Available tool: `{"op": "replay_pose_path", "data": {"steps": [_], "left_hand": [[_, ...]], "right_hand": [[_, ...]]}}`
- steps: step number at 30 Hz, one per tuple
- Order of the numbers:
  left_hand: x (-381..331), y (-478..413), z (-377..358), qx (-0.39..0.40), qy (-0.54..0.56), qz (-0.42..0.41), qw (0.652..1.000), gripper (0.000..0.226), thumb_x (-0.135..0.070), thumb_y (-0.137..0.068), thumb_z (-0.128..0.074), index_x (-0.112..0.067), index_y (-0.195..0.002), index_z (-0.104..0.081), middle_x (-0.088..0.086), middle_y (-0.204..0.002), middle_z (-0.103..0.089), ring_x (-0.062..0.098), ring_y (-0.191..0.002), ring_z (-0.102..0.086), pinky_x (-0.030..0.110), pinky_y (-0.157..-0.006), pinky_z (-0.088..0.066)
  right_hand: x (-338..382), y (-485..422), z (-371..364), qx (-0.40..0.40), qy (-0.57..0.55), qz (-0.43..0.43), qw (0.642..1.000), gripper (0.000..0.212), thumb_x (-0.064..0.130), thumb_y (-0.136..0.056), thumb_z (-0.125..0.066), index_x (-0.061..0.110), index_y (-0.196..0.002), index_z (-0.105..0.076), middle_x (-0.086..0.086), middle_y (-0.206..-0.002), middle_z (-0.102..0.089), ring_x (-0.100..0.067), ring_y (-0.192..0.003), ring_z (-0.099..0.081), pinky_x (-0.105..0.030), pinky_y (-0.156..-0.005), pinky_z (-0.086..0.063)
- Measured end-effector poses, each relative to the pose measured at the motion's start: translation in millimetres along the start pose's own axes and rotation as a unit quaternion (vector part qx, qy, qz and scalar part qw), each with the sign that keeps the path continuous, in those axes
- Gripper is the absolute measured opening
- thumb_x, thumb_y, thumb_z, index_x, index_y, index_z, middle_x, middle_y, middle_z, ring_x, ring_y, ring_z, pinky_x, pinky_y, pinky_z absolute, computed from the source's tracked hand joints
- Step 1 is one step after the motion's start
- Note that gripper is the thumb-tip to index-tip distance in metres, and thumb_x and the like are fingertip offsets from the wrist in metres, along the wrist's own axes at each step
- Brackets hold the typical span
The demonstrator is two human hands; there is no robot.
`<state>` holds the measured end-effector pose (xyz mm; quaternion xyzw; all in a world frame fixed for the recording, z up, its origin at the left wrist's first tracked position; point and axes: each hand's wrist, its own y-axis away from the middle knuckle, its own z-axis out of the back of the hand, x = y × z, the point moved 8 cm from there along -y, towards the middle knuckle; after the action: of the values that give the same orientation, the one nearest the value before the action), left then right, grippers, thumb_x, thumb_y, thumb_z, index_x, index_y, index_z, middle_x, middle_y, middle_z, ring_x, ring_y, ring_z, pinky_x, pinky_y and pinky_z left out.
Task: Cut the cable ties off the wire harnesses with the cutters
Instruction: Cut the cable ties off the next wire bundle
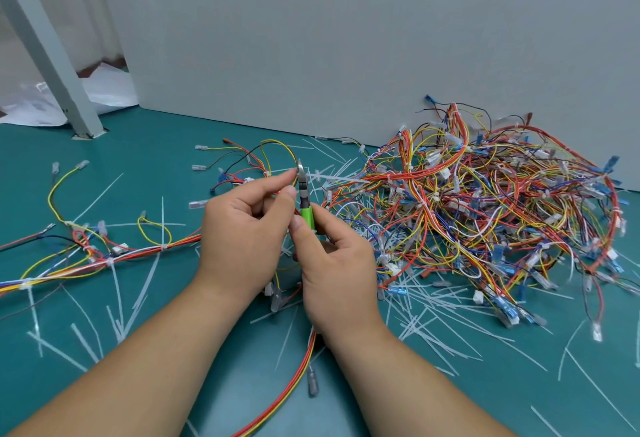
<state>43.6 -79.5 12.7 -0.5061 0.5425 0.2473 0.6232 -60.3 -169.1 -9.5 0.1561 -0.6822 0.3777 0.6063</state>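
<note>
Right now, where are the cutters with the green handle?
In the head view the cutters are at the centre, held upright by the right hand, blades close to the left hand, just left of the big pile of wire harnesses.

Right hand (337, 263): cutters (304, 201); left hand (242, 236): harness (266, 172)

Teal-green table (145, 146) with milky, see-through white cable ties (98, 197) on it. Wires (485, 201) in many colours: red, orange, yellow, blue, white and black. Cutters (304, 198) with a bright green handle and silver-grey head. Wall (346, 38) is plain pale grey.
</note>
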Motion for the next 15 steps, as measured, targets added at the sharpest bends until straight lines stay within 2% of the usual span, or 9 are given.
{"op": "replay_pose_path", "data": {"steps": [3, 6, 9, 11, 15], "left_hand": [[2.9, 0.6, -0.8, -0.003, -0.004, 0.001, 1.0, 0.018, -0.029, -0.086, -0.068, -0.038, -0.098, -0.078, 0.015, -0.061, -0.055, 0.017, -0.061, -0.045, 0.036, -0.062, -0.047], [3.2, 1.3, -1.0, -0.005, -0.013, -0.004, 1.0, 0.017, -0.028, -0.087, -0.068, -0.039, -0.095, -0.078, -0.001, -0.058, -0.058, 0.011, -0.057, -0.046, 0.028, -0.058, -0.048], [1.0, 1.1, 0.8, -0.006, -0.024, -0.017, 1.0, 0.021, -0.02, -0.091, -0.069, -0.038, -0.096, -0.077, -0.003, -0.059, -0.061, 0.004, -0.054, -0.048, 0.017, -0.055, -0.047], [0.0, 0.9, 1.9, -0.007, -0.032, -0.019, 0.999, 0.023, -0.014, -0.093, -0.068, -0.035, -0.098, -0.077, -0.003, -0.059, -0.061, 0.003, -0.054, -0.048, 0.016, -0.054, -0.046], [-2.3, 1.3, 1.6, -0.006, -0.036, -0.019, 0.999, 0.023, -0.012, -0.095, -0.067, -0.033, -0.099, -0.077, -0.001, -0.058, -0.059, 0.006, -0.056, -0.047, 0.018, -0.054, -0.045]], "right_hand": [[-1.7, 0.3, 1.2, -0.002, -0.024, -0.009, 1.0, 0.012, 0.019, -0.099, -0.068, 0.01, -0.091, -0.07, 0.013, -0.065, -0.047, -0.006, -0.058, -0.037, -0.019, -0.053, -0.031], [-2.4, 0.6, 0.4, -0.002, -0.043, -0.02, 0.999, 0.007, 0.015, -0.097, -0.07, 0.01, -0.093, -0.073, 0.011, -0.066, -0.049, -0.006, -0.058, -0.037, -0.019, -0.052, -0.032], [-4.1, 0.6, -1.5, -0.002, -0.048, -0.026, 0.999, 0.005, 0.015, -0.095, -0.071, 0.011, -0.097, -0.074, 0.004, -0.072, -0.055, -0.01, -0.065, -0.042, -0.028, -0.058, -0.036], [-4.9, 0.7, -3.1, 0.001, -0.052, -0.032, 0.998, 0.006, 0.015, -0.095, -0.071, 0.012, -0.1, -0.075, 0.002, -0.075, -0.058, -0.011, -0.068, -0.045, -0.03, -0.061, -0.039], [-3.9, 1.5, -2.4, 0.006, -0.045, -0.029, 0.999, 0.006, 0.016, -0.097, -0.07, 0.013, -0.097, -0.075, 0.006, -0.07, -0.056, -0.008, -0.063, -0.043, -0.021, -0.056, -0.037]]}}
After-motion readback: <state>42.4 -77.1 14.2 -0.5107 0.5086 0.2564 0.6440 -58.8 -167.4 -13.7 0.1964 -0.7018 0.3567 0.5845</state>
